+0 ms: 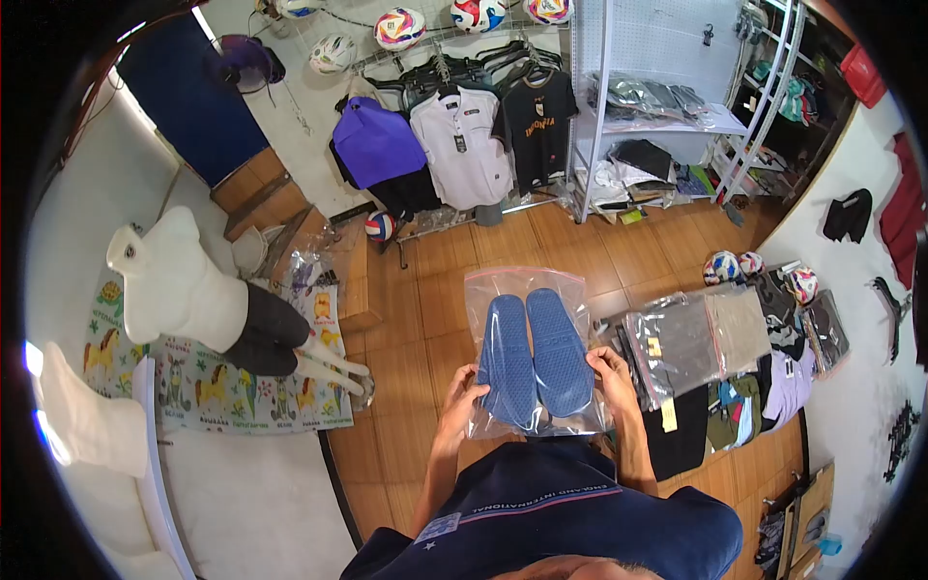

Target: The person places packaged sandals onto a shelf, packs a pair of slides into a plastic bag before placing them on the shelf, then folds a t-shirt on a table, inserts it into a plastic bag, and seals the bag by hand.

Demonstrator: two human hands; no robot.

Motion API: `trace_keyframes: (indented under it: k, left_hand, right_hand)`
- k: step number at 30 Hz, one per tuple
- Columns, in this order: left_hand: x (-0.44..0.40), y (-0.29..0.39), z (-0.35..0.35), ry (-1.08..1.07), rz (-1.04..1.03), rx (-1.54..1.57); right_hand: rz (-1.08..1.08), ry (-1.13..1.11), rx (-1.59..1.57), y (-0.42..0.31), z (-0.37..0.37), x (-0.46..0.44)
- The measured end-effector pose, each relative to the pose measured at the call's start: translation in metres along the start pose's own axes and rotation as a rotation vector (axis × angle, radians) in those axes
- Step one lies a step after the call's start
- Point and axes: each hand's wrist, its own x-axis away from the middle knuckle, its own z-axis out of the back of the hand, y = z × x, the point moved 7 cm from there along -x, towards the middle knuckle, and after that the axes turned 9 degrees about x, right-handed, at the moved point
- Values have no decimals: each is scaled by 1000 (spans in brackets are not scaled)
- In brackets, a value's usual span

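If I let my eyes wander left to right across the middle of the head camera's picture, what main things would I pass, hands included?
Headless white mannequin → left hand → bagged blue sandals → right hand → flat clear plastic packets → small black garment.

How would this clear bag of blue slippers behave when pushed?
The clear bag is probably slick and floppy: it looks shiny and wrinkled. The blue slippers inside lie flat, unbent, so seem stiffer; with room around them, they may shift.
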Motion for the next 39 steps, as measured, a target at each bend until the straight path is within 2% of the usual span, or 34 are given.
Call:
trace_keyframes:
  k: [5,8,14,21,23,27,31,39]
  left_hand:
    - [-87,49,-10,4,25,74]
    - [-134,73,-19,-11,-53,-7]
    - [-218,64,-21,-88,-67,39]
    - [-319,50,-51,-143,149,50]
    - [-352,48,-68,-169,266,10]
    - [-423,54,-105,-322,341,-33]
    - [-491,50,-137,-448,439,-107]
    - [-573,8,-199,-640,550,-223]
  right_hand:
    - [71,8,-8,-48,-23,-86]
    - [102,-19,-1,-75,-30,-125]
    - [105,30,-41,-110,-22,-183]
    - [97,221,-58,-108,15,-231]
    - [59,304,-100,-108,25,-241]
    - [77,393,-101,-113,49,-271]
    - [115,571,-224,-137,54,-296]
    - [110,823,-317,-141,86,-310]
